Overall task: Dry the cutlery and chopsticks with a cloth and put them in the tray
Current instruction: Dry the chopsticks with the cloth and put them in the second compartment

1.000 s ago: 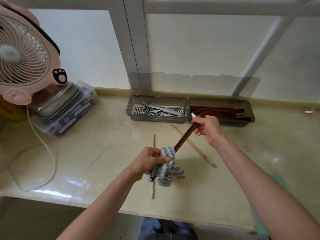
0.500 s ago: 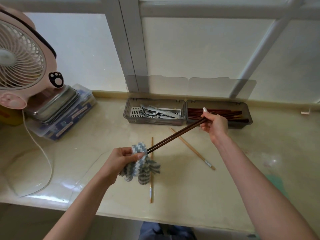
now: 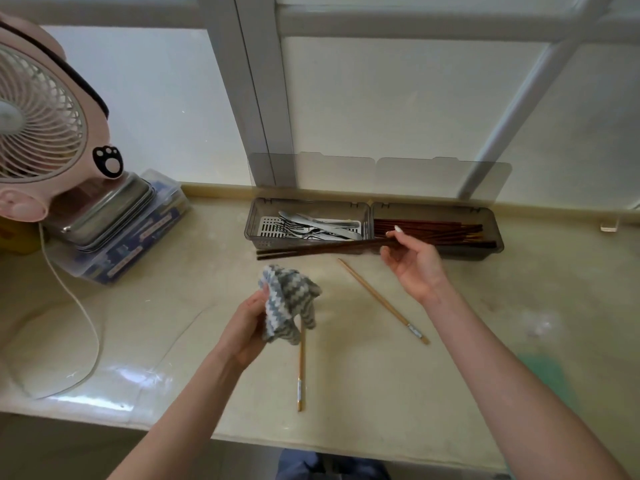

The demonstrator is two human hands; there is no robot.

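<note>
My left hand (image 3: 247, 327) grips a grey, blue and white striped cloth (image 3: 289, 303) above the counter. My right hand (image 3: 414, 263) pinches a pair of dark brown chopsticks (image 3: 322, 249) by one end; they lie almost level in front of the tray, tips pointing left. The smoky plastic tray (image 3: 254, 223) stands against the window. Its left compartment holds metal forks and knives (image 3: 317, 228), its right compartment several dark chopsticks (image 3: 440, 230). Two light wooden chopsticks lie on the counter: one (image 3: 382, 301) diagonal below my right hand, one (image 3: 300, 372) upright in the image, partly under the cloth.
A pink desk fan (image 3: 38, 123) stands at the left over a metal tin (image 3: 104, 216) stacked on a clear plastic box (image 3: 138, 237). Its white cord (image 3: 90, 320) loops over the counter. The tray's lid (image 3: 381, 174) leans against the window. The counter's front edge (image 3: 311, 441) runs below.
My right hand has drawn the dark chopsticks out of the cloth and swung them level toward the tray. My left hand keeps the cloth, now free of them.
</note>
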